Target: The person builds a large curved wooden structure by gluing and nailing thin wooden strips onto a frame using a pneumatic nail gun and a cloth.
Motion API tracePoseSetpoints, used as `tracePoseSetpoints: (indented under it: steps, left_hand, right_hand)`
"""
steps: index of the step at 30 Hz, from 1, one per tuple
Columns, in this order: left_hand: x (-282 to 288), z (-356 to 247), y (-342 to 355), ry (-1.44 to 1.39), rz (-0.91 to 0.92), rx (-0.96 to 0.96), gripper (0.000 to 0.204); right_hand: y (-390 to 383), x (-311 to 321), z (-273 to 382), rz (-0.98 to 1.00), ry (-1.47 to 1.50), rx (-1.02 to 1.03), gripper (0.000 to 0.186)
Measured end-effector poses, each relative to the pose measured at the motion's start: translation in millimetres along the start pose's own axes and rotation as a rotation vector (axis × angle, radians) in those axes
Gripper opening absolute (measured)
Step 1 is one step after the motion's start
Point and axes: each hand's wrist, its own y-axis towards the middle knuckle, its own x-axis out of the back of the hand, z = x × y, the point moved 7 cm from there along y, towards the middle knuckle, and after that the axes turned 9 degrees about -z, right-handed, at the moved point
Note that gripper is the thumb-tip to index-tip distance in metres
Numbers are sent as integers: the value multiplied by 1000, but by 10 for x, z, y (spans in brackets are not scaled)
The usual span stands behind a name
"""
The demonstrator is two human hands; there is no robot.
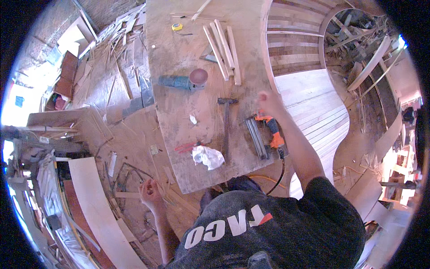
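Note:
My right hand [268, 101] is over the worktable [174, 125], just above an orange and black nail gun [274, 134] with a hose; its fingers are blurred. My left hand [150, 192] is low, off the table's near left corner, fingers curled, contents unclear. A hammer [226, 116] lies left of the nail gun, near a crumpled white bag [207, 157] and red-handled tool [186, 147]. A teal power tool [174, 82], several wood strips [231, 56] and a yellow tape measure [177, 27] lie farther back.
A curved slatted wooden piece [309, 107] stands along the table's right side. Scrap boards [121, 54] are heaped at back left, a long pale panel [96, 201] lies at lower left, and cut wood [360, 67] is piled at far right.

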Motion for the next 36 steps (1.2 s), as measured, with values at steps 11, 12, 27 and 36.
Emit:
tracePoseSetpoints:
  steps: [11, 12, 27, 36]
  left_hand:
    - [-114, -160, -332, 29, -22, 102, 19]
    - [-114, -40, -393, -44, -4, 188, 19]
    - [-332, -287, 573, -137, 223, -206, 22]
    - [-101, -651, 1664, -1111, 596, 261, 77]
  right_hand:
    - [1371, -1133, 220, -109, -33, -99, 55]
    - [1391, -1184, 102, -49, 11, -218, 49]
    - [-1384, -684, 887, 502, 1412, -419, 39]
    - [-3050, -1428, 2690, 836, 924, 170, 49]
